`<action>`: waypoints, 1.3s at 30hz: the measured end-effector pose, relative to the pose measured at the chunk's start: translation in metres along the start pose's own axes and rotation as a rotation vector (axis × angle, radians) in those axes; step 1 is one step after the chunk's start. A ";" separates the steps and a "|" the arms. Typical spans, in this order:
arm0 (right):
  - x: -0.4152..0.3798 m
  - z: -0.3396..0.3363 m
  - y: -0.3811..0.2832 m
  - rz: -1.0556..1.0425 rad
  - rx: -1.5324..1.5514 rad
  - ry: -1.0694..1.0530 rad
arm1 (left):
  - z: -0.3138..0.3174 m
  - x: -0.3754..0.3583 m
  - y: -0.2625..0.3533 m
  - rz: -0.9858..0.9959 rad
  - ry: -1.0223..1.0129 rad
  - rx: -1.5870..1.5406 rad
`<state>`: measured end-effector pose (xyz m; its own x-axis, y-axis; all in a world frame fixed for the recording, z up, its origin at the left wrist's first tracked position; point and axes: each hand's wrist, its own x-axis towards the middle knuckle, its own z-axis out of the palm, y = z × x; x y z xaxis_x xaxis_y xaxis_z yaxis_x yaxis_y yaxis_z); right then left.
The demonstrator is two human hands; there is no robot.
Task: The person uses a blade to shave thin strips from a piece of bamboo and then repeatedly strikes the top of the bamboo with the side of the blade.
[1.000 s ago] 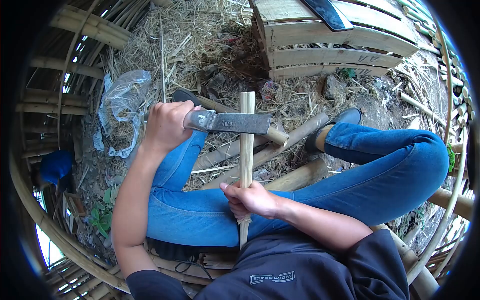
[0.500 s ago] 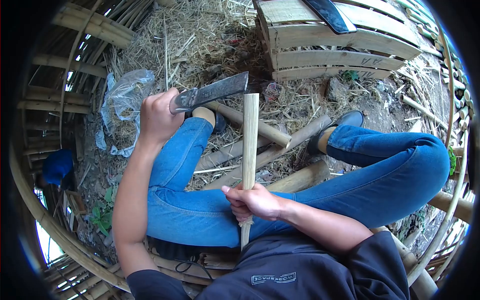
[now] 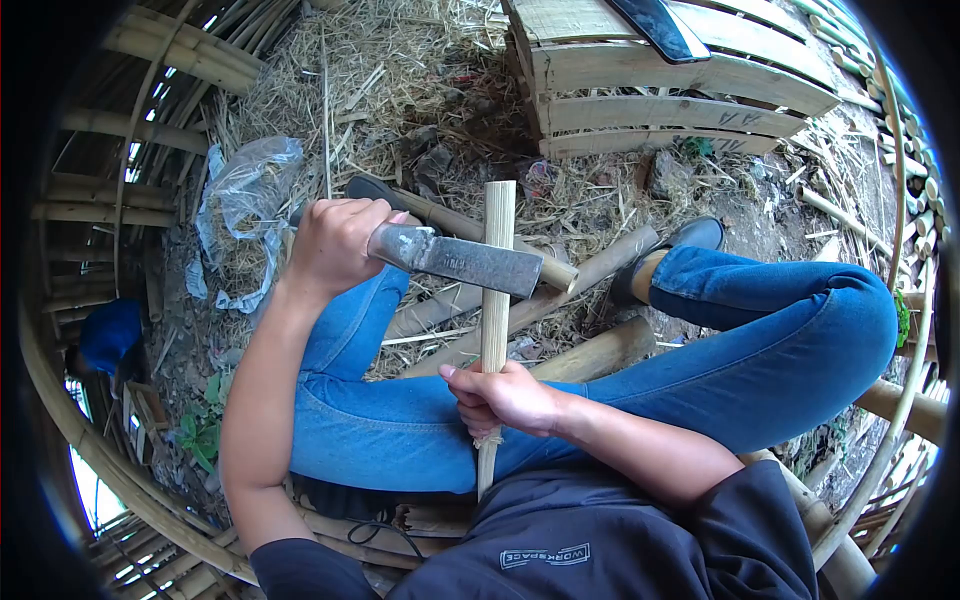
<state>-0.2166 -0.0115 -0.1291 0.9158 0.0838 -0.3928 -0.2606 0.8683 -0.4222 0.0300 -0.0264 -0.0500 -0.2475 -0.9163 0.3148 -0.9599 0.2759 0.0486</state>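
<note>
My left hand [image 3: 335, 243] is closed around the handle of a large knife, whose dark, square-ended metal blade [image 3: 480, 266] points right. The blade crosses over the upper part of a pale bamboo strip [image 3: 495, 335] and overlaps it in this view. Below the blade, my right hand [image 3: 505, 398] is wrapped round the strip's lower part and keeps it roughly upright over my lap. Frayed fibres show just under the right fist. The strip's lower end reaches down to my dark shirt.
Bamboo poles [image 3: 590, 280] lie on straw-covered ground between my bent legs in jeans. A slatted wooden crate [image 3: 680, 115] with a phone [image 3: 660, 28] on top stands ahead. A clear plastic bag [image 3: 255, 185] is at left; stacked bamboo [image 3: 905, 170] lines the right.
The knife in my left hand has come down and toward me, from beside the strip's top to across it. My left foot has shifted a little; the right hand stays nearly still.
</note>
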 end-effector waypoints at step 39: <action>0.000 0.005 0.008 0.015 0.018 -0.146 | -0.001 0.010 -0.006 -0.164 0.154 0.047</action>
<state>-0.2175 -0.0019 -0.1286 0.9470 0.1659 -0.2749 -0.2700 0.8749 -0.4021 0.0330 -0.0367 -0.0458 -0.0679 -0.8917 0.4475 -0.9916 0.1097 0.0682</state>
